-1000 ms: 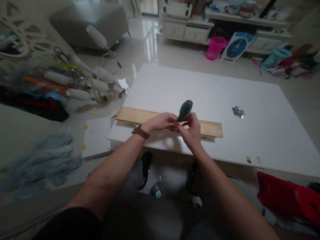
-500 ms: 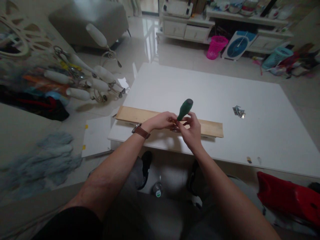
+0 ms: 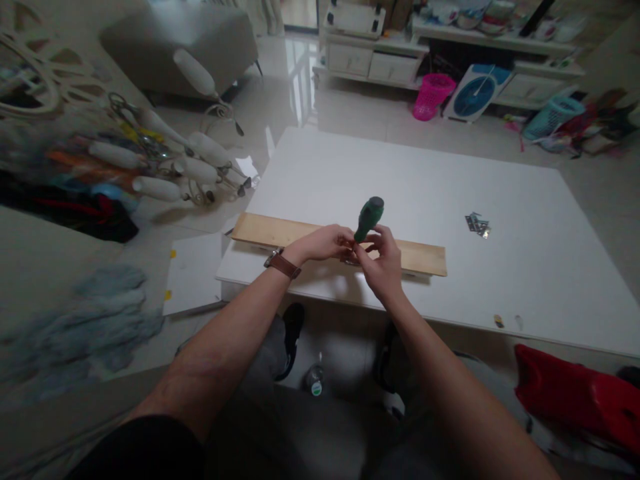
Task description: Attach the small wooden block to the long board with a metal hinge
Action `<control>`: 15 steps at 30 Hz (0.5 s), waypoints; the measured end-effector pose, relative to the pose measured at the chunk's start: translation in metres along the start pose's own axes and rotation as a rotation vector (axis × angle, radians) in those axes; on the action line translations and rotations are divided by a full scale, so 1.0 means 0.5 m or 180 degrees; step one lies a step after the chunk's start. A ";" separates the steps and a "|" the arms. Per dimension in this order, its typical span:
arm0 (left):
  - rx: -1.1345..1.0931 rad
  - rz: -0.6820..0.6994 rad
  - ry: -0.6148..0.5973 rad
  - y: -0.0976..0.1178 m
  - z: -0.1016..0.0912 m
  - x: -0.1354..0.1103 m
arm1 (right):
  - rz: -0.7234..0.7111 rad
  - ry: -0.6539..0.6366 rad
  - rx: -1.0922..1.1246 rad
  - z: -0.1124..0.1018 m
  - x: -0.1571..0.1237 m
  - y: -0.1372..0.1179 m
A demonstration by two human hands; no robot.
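A screwdriver (image 3: 369, 219) with a green handle stands nearly upright, leaning slightly right, over a narrow wooden board (image 3: 275, 230). My right hand (image 3: 385, 263) closes its thumb and fingers around the low end of the handle. Against it, my left hand (image 3: 327, 241) has its fingertips pinched together by the shaft; what they hold is hidden. Under the fingers, at the board's near edge, a small shiny metal piece (image 3: 350, 261) shows in part. The board lies along the near side of a white tabletop (image 3: 400, 180).
Several metal hinge-like plates (image 3: 478, 225) lie on the tabletop to the right. A small dark-and-tan piece (image 3: 499, 321) sits near the front edge. A red plastic seat (image 3: 575, 393) is at lower right, a bottle (image 3: 315, 380) between my feet, and a lamp (image 3: 197, 167) at left.
The screwdriver handle has turned and tilted very slightly to the left. Both hands stay in almost the same place, and the board has not visibly moved.
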State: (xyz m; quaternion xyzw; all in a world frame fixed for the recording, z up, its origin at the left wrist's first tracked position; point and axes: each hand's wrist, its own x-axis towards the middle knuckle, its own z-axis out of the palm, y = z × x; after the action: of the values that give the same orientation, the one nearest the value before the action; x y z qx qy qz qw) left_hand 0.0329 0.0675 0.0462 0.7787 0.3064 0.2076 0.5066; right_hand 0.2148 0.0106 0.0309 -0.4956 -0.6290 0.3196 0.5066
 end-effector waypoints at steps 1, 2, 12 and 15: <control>-0.0023 -0.0021 0.0007 -0.001 0.001 0.000 | 0.0009 -0.0014 0.0000 0.000 0.001 -0.001; -0.0048 -0.0049 0.0013 -0.003 0.003 -0.001 | 0.0011 -0.0018 -0.0016 0.001 0.002 -0.002; 0.0065 -0.0012 0.0058 -0.004 0.004 0.001 | 0.0061 0.0171 -0.0132 0.001 0.001 -0.006; 0.0059 0.0054 0.0070 -0.005 0.002 0.000 | 0.0124 0.0110 0.0004 0.002 0.001 -0.005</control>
State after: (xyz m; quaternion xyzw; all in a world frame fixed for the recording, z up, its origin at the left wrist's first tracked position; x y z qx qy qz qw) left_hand 0.0331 0.0675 0.0434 0.7836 0.3072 0.2176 0.4942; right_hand 0.2133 0.0105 0.0332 -0.5129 -0.6101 0.3212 0.5114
